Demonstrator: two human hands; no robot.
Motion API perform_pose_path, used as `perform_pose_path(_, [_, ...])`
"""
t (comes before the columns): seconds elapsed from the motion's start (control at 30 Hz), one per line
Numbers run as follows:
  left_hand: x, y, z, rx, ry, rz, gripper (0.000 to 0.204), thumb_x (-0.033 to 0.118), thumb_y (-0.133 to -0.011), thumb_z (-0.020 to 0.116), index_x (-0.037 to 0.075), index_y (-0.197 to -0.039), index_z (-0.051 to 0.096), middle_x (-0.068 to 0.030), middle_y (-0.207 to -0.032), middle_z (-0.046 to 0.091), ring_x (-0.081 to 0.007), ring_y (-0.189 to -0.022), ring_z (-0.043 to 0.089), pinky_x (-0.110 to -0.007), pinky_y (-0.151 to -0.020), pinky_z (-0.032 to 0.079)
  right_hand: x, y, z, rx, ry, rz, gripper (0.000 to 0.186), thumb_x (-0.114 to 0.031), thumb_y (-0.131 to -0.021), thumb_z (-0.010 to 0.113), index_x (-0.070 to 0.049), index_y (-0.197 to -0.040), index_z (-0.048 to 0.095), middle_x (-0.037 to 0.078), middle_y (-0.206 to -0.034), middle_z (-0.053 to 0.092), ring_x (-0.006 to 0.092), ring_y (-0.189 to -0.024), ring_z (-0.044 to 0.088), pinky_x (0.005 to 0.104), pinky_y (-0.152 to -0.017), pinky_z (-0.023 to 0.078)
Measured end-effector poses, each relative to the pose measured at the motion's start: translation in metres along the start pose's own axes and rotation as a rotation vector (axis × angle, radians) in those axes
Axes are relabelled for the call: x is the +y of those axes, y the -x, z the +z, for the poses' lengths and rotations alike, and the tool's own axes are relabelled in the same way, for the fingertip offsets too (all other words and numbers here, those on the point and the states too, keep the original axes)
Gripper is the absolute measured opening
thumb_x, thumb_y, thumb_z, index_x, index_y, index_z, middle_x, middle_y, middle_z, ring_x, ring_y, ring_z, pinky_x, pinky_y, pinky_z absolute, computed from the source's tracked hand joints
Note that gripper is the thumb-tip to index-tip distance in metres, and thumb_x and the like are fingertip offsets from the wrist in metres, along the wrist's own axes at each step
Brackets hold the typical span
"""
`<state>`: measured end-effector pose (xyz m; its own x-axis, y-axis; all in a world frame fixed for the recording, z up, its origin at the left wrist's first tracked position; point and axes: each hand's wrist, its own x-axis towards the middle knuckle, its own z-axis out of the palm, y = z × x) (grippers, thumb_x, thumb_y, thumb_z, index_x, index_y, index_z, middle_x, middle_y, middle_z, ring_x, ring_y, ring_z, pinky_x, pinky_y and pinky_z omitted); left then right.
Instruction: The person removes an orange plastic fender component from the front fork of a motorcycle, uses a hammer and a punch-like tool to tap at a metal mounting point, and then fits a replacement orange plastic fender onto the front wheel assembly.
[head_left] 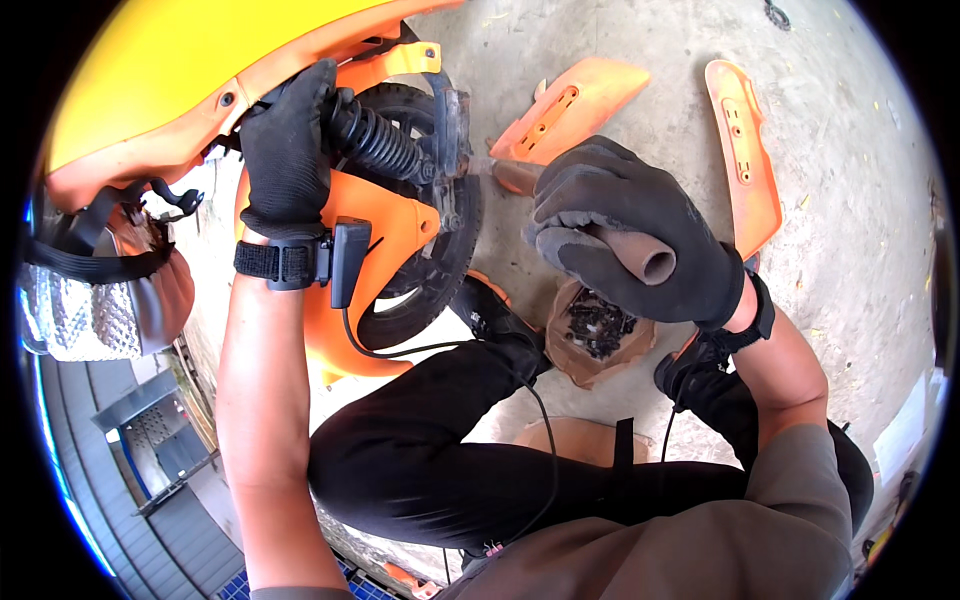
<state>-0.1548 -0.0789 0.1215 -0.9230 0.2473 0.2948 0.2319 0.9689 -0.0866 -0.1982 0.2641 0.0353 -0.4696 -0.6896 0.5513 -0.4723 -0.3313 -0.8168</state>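
My right hand [635,235], in a dark knit glove, is wrapped round a brown hollow tubular handle [655,262]. Out of the fist's far side the handle tapers to a grey metal end, which reaches the bracket [455,150] beside the wheel. My left hand [287,150], also gloved, is curled in under the orange and yellow body panel [190,110], by the top of a black coil-spring shock absorber [385,140]; what its fingers grip is hidden. Below the spring lie an orange fender [375,215] and a black tyre [455,260].
Two loose orange panels, one slanted [575,110] and one upright [742,160], lie on the concrete floor. Between my shoes stands a brown paper bag [600,365] of small black parts. A thin cable [545,410] runs from my left wrist across my leg. A headlamp-like silver part [95,300] hangs at left.
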Motion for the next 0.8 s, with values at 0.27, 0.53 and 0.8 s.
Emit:
perform_pose_path(0.27, [0.002, -0.004, 0.003, 0.063, -0.05, -0.008, 0.036, -0.002, -0.082, 0.067, 0.002, -0.118, 0.072, -0.016, -0.102, 0.075, -0.0329, -0.093, 0.074, -0.038, -0.085, 0.058, 0.016, 0.004, -0.043, -0.137, 0.267, -0.005, 0.028, -0.016, -0.09, 0.072, -0.004, -0.115, 0.07, 0.013, -0.115, 0.071, 0.0287, -0.1, 0.069, 0.039, -0.089, 0.055])
perform_pose_path(0.53, [-0.007, 0.0, 0.011, 0.001, -0.027, -0.026, 0.051, -0.006, -0.077, 0.069, -0.001, -0.128, 0.066, -0.0176, -0.116, 0.072, -0.0309, -0.105, 0.072, -0.038, -0.094, 0.057, 0.032, 0.018, -0.015, -0.153, 0.081, 0.6, 0.03, -0.033, -0.095, 0.073, -0.005, -0.102, 0.068, 0.007, -0.082, 0.068, 0.0142, -0.069, 0.066, 0.03, -0.064, 0.052])
perform_pose_path(0.8, [0.007, -0.013, 0.02, 0.265, -0.003, -0.037, 0.012, 0.009, -0.086, 0.06, 0.005, -0.09, 0.071, -0.0162, -0.078, 0.068, -0.0313, -0.073, 0.068, -0.038, -0.064, 0.052, 0.025, 0.004, -0.034, 0.103, -0.182, 1.173, 0.036, -0.04, -0.095, 0.075, -0.007, -0.108, 0.067, 0.003, -0.087, 0.067, 0.0069, -0.062, 0.06, 0.0229, -0.053, 0.053])
